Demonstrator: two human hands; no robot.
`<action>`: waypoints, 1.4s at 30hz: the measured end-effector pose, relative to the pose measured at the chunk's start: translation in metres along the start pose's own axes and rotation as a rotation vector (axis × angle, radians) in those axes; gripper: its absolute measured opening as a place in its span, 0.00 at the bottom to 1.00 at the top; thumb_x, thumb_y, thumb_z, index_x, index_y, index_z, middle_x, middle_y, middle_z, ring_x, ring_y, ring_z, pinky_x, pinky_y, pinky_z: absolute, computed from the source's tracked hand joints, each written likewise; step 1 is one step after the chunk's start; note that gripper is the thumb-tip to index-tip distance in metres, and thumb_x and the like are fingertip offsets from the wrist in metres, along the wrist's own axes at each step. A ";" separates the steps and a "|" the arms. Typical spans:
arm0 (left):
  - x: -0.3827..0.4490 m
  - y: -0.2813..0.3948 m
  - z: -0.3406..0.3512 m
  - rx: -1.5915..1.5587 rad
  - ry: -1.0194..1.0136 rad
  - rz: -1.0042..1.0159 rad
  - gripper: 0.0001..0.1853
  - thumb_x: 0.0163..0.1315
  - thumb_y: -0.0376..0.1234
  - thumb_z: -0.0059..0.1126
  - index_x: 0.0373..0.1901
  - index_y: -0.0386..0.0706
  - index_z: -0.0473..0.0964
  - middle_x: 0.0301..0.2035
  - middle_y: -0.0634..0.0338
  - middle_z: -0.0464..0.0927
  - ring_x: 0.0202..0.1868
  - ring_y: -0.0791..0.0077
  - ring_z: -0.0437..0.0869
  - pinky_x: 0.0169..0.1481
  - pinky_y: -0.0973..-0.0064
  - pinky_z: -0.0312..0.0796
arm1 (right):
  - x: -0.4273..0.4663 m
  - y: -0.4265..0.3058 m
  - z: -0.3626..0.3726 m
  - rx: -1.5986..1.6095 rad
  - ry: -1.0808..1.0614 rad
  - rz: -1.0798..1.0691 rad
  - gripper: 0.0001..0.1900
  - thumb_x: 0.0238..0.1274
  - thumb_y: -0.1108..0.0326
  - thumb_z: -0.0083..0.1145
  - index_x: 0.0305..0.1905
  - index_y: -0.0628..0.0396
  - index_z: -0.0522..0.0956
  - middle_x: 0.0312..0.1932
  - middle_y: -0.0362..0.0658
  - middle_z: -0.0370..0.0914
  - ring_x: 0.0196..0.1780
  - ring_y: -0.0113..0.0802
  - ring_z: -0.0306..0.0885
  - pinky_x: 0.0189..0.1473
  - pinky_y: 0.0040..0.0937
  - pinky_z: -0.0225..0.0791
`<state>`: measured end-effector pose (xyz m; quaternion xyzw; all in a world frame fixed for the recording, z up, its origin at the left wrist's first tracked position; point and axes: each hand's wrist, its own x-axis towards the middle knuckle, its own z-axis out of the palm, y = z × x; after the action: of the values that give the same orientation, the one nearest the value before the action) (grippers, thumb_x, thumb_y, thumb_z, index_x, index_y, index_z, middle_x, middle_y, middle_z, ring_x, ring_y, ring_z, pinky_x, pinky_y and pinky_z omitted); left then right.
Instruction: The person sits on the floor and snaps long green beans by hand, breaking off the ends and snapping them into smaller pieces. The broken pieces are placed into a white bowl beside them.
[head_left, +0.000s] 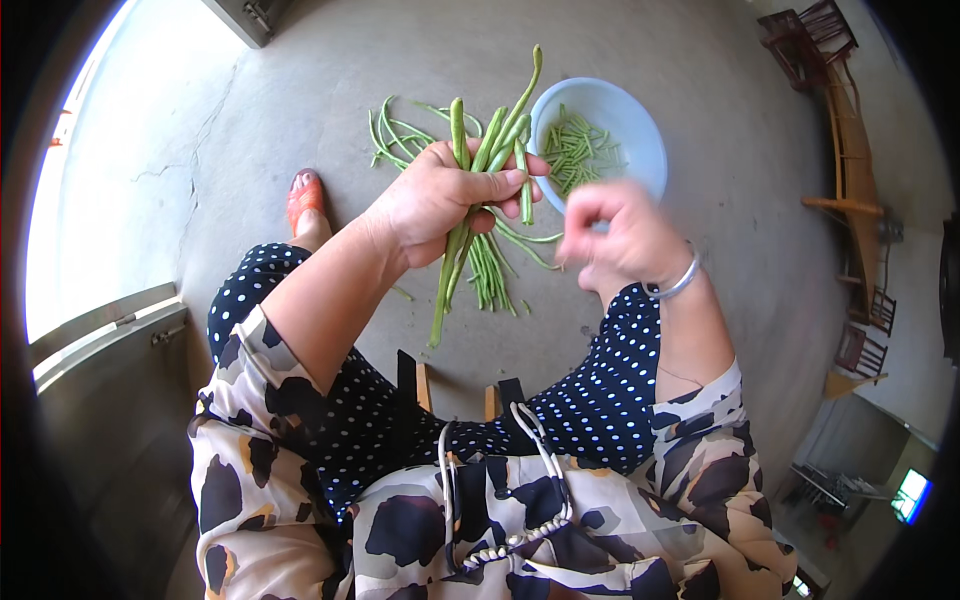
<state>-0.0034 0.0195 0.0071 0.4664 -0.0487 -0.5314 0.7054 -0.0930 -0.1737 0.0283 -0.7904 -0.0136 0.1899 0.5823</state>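
Observation:
Several long green beans (489, 150) are gripped in a loose bunch by my left hand (457, 180), with one short bean hanging by the thumb. My right hand (619, 232), blurred and with a bangle at the wrist, hovers to the right of the bunch, in front of the basin's lower edge. Its fingers are curled, and whether anything is pinched between them cannot be told. A light blue basin (645, 142) on the floor holds short bean pieces (577, 150). More long beans (487, 274) lie on the floor beneath and behind my left hand.
My knees are on both sides of the beans on the concrete floor (720, 97). Small green scraps lie near the pile. A metal door (112, 420) is at the left, beside bright light. Wooden chairs (862, 349) and a long wooden piece of furniture (851, 150) stand far right.

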 end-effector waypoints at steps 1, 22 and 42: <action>0.001 0.000 -0.001 0.007 -0.003 0.002 0.11 0.59 0.30 0.52 0.43 0.39 0.73 0.31 0.65 0.76 0.32 0.84 0.74 0.34 0.87 0.67 | 0.001 0.001 0.002 -0.106 -0.195 0.000 0.12 0.45 0.65 0.65 0.19 0.57 0.73 0.13 0.33 0.68 0.20 0.18 0.63 0.22 0.22 0.58; 0.004 -0.011 0.006 0.244 0.147 0.010 0.08 0.58 0.35 0.56 0.32 0.39 0.76 0.25 0.65 0.77 0.26 0.85 0.74 0.25 0.89 0.63 | 0.016 -0.001 0.018 0.353 0.406 -0.137 0.03 0.52 0.77 0.57 0.32 0.63 0.76 0.31 0.38 0.76 0.32 0.23 0.73 0.37 0.20 0.68; 0.005 -0.015 0.006 0.331 0.081 0.004 0.05 0.55 0.29 0.56 0.31 0.36 0.75 0.22 0.62 0.75 0.22 0.84 0.73 0.21 0.87 0.61 | 0.012 0.002 0.016 -0.514 0.266 -0.409 0.08 0.43 0.78 0.58 0.31 0.62 0.72 0.26 0.47 0.72 0.28 0.37 0.72 0.30 0.28 0.64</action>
<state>-0.0153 0.0119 -0.0023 0.5974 -0.1079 -0.4956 0.6212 -0.0877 -0.1568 0.0195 -0.9099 -0.1429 -0.0449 0.3869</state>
